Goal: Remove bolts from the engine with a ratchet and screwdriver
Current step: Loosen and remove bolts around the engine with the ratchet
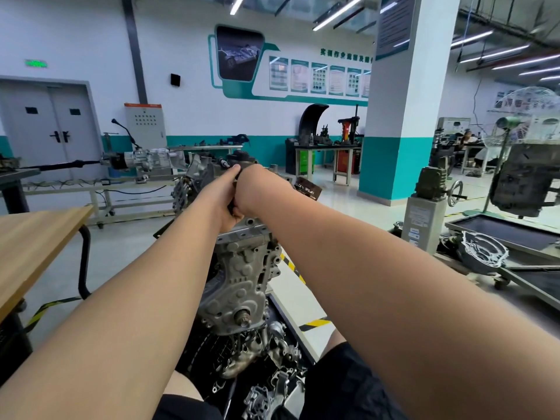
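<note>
A grey metal engine stands on a stand straight ahead of me, its timing cover facing me. Both my arms reach out over its top. My left hand grips a dark tool handle, of which only a sliver shows between the hands. My right hand is bent at the wrist and pressed against the left one over the same handle; its fingers are hidden behind the wrist. The tool's head and any bolt under it are hidden by the hands.
A wooden-topped table stands at my left. Loose engine parts lie on the black tray below the engine. A gearbox on a frame stands behind, another engine on a stand at the right, a white-teal pillar beyond.
</note>
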{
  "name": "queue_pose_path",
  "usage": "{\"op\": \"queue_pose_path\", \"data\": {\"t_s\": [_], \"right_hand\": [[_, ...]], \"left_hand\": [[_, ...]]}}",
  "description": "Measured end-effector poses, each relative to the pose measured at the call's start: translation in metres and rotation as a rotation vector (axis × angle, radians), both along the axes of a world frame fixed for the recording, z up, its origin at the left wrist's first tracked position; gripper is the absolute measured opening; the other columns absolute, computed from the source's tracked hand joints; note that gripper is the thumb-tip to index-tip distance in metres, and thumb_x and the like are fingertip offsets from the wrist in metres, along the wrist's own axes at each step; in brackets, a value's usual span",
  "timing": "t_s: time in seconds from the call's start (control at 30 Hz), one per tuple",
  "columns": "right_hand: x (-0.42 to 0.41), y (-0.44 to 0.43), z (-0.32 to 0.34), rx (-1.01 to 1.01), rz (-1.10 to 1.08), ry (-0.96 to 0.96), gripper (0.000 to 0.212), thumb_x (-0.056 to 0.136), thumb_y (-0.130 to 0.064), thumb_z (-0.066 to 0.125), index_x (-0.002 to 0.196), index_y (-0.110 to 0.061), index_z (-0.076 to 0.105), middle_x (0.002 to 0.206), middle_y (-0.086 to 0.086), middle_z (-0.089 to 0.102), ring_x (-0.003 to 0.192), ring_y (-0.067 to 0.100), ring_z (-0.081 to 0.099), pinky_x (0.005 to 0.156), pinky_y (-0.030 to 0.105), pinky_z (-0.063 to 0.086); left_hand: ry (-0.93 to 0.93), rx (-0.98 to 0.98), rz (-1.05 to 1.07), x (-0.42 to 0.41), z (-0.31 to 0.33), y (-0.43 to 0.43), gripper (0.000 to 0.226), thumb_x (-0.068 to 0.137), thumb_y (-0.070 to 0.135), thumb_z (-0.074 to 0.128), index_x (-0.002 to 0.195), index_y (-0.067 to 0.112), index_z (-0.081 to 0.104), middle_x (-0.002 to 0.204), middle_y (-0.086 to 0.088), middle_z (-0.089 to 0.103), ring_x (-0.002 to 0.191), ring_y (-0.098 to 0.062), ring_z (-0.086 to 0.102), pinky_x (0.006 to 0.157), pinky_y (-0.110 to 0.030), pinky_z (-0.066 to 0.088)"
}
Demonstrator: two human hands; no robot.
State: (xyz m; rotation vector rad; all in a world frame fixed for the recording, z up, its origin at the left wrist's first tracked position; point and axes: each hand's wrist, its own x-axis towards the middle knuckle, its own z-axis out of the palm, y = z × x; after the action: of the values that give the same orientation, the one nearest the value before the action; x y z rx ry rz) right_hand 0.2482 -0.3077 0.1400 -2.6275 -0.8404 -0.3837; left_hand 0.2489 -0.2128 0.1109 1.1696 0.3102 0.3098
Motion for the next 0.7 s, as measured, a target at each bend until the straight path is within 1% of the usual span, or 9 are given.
{"op": "queue_pose_path", "data": {"t_s": [0.07, 0.13, 0.2, 0.27, 0.33, 0.47, 0.6, 0.63, 0.7], "right_hand": [[-0.001, -0.001, 0.001, -0.105, -0.053, -0.036, 0.044, 0.094, -0.024, 0.049, 0.135, -0.010, 0.045, 0.113, 0.005, 0.060, 0.108, 0.031, 0.059, 0.071, 0.039, 0.037], [-0.007, -0.004, 0.006, -0.320, -0.120, -0.142, 0.065, 0.093, -0.022, 0.053, 0.147, 0.000, 0.024, 0.103, 0.005, 0.060, 0.098, 0.031, 0.059, 0.070, 0.038, 0.040], [-0.007, -0.006, 0.006, -0.485, -0.141, -0.421, 0.055, 0.094, -0.020, 0.051, 0.141, 0.000, 0.029, 0.105, 0.006, 0.061, 0.090, 0.030, 0.057, 0.076, 0.041, 0.047], [-0.008, -0.009, 0.004, -0.551, -0.172, -0.671, 0.038, 0.098, -0.021, 0.043, 0.131, -0.004, 0.039, 0.118, 0.011, 0.061, 0.102, 0.033, 0.057, 0.086, 0.043, 0.048], [-0.008, -0.007, 0.003, -0.530, -0.164, -0.770, 0.035, 0.099, -0.025, 0.042, 0.127, -0.005, 0.042, 0.121, 0.014, 0.059, 0.109, 0.034, 0.056, 0.088, 0.044, 0.046], [-0.008, -0.004, 0.001, -0.427, -0.169, -0.673, 0.036, 0.098, -0.027, 0.042, 0.128, -0.006, 0.041, 0.123, 0.013, 0.059, 0.111, 0.032, 0.055, 0.091, 0.043, 0.044], [-0.009, 0.001, 0.002, -0.238, -0.192, -0.368, 0.035, 0.095, -0.022, 0.046, 0.126, -0.008, 0.040, 0.120, 0.011, 0.061, 0.111, 0.031, 0.057, 0.079, 0.039, 0.038], [-0.010, 0.001, 0.003, -0.165, -0.185, -0.249, 0.039, 0.093, -0.022, 0.052, 0.127, -0.007, 0.038, 0.118, 0.010, 0.061, 0.110, 0.030, 0.058, 0.075, 0.039, 0.037], [-0.012, 0.004, 0.005, -0.122, -0.186, -0.065, 0.050, 0.092, -0.022, 0.056, 0.133, -0.005, 0.035, 0.122, 0.012, 0.058, 0.111, 0.031, 0.058, 0.073, 0.040, 0.039]], "left_hand": [[-0.017, 0.000, -0.010, 0.001, -0.002, -0.003, 0.025, 0.092, 0.046, 0.062, 0.104, 0.025, 0.067, 0.077, 0.003, 0.053, 0.063, -0.011, 0.043, 0.057, -0.020, 0.034], [-0.021, 0.034, -0.020, 0.001, -0.002, -0.004, 0.015, 0.092, 0.044, 0.063, 0.094, 0.029, 0.065, 0.058, 0.005, 0.039, 0.045, -0.009, 0.029, 0.037, -0.018, 0.024], [-0.005, 0.064, -0.020, 0.001, 0.000, -0.003, 0.024, 0.091, 0.044, 0.063, 0.076, 0.026, 0.058, 0.051, 0.006, 0.035, 0.039, -0.008, 0.025, 0.032, -0.017, 0.021], [0.014, 0.089, -0.013, 0.001, 0.003, -0.003, 0.034, 0.089, 0.044, 0.061, 0.066, 0.024, 0.047, 0.047, 0.007, 0.033, 0.037, -0.007, 0.025, 0.031, -0.016, 0.020], [0.031, 0.095, -0.004, 0.003, 0.006, -0.001, 0.037, 0.087, 0.044, 0.060, 0.062, 0.023, 0.042, 0.047, 0.008, 0.034, 0.039, -0.006, 0.026, 0.030, -0.015, 0.019], [0.026, 0.104, -0.036, 0.002, 0.007, 0.003, 0.041, 0.088, 0.052, 0.060, 0.064, 0.024, 0.044, 0.052, 0.007, 0.033, 0.042, -0.006, 0.025, 0.030, -0.016, 0.020], [-0.004, 0.090, -0.081, -0.003, 0.005, 0.004, 0.040, 0.090, 0.061, 0.054, 0.076, 0.024, 0.053, 0.053, 0.007, 0.037, 0.041, -0.006, 0.029, 0.036, -0.016, 0.023], [-0.019, 0.072, -0.098, -0.004, 0.004, 0.003, 0.041, 0.091, 0.061, 0.054, 0.079, 0.022, 0.056, 0.057, 0.007, 0.044, 0.046, -0.007, 0.035, 0.043, -0.016, 0.028], [-0.044, 0.025, -0.104, -0.007, 0.002, 0.001, 0.040, 0.091, 0.057, 0.057, 0.087, 0.018, 0.065, 0.081, 0.002, 0.062, 0.073, -0.012, 0.050, 0.069, -0.021, 0.037]]}}
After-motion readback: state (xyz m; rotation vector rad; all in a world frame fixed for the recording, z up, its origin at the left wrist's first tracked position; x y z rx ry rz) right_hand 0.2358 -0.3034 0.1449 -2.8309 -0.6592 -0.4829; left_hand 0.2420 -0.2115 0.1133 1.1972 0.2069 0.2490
